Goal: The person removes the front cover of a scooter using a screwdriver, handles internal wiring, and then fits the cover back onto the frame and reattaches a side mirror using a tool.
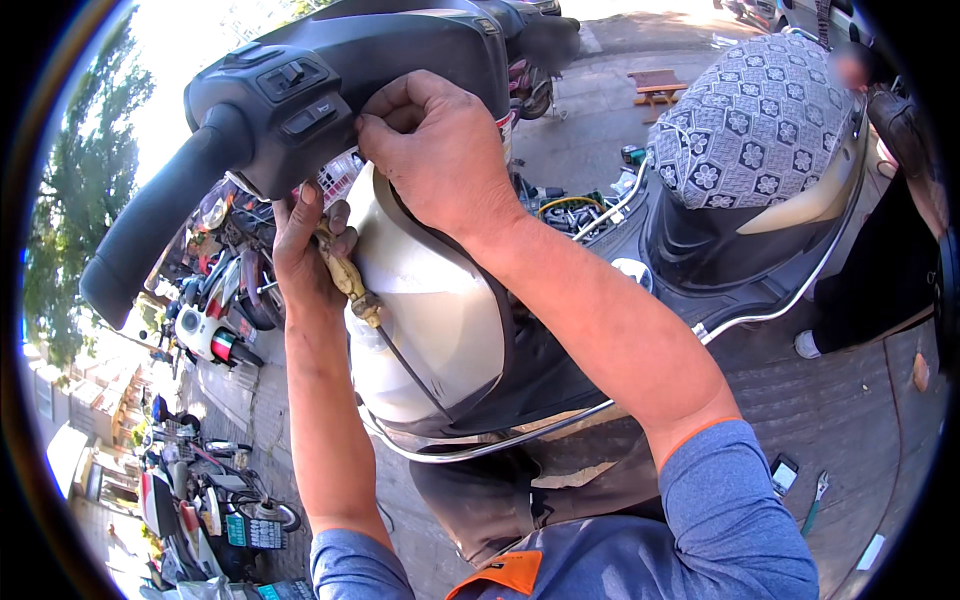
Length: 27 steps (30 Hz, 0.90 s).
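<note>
The black handlebar switch housing of a scooter is at the upper left, with its rubber grip pointing toward me. My right hand is against the housing's right edge, thumb and forefinger closed together; whatever lies between them is hidden. Beneath the housing, my left hand reaches up with its thumb raised beside it. Its curled fingers hold a screwdriver by the worn yellowish handle, and the dark shaft slants down in front of the cream front panel.
Behind my right forearm are loose tools by the scooter's footboard. A patterned cover wraps the seat. A chrome rail curves round the body. A phone and a wrench lie on the ground; a person in black is at right.
</note>
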### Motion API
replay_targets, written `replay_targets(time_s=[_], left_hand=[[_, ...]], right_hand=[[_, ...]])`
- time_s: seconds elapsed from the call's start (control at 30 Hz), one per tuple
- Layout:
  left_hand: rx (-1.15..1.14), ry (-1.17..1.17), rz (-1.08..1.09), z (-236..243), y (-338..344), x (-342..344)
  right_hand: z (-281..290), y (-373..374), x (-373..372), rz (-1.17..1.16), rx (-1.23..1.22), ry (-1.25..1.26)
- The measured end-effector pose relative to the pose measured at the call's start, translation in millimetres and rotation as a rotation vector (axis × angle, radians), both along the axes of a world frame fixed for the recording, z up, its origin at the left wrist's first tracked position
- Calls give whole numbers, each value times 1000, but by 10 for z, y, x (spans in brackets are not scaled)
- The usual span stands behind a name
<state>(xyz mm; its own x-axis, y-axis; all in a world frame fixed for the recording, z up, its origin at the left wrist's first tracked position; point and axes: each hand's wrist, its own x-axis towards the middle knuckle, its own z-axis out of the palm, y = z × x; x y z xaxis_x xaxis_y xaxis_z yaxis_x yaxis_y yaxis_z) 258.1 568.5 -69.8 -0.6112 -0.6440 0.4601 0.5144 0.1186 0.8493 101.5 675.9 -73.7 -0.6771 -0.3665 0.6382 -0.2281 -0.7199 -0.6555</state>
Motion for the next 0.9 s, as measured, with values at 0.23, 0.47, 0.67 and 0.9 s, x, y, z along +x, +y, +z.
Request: replay_targets(time_s=[0.23,0.47,0.67,0.9], left_hand=[[-36,2,-23,-5,-31,-9],[36,49,-74,-46,-136,23],[53,42,-71,-14,-99,8],[31,38,-83,-38,-147,29]], right_hand=[[-5,-17,-12,-258,24,203],[-23,6,-45,-602,92,421],[-43,-67,-45,-724,63,457],[-62,-76,-56,-643,38,427]])
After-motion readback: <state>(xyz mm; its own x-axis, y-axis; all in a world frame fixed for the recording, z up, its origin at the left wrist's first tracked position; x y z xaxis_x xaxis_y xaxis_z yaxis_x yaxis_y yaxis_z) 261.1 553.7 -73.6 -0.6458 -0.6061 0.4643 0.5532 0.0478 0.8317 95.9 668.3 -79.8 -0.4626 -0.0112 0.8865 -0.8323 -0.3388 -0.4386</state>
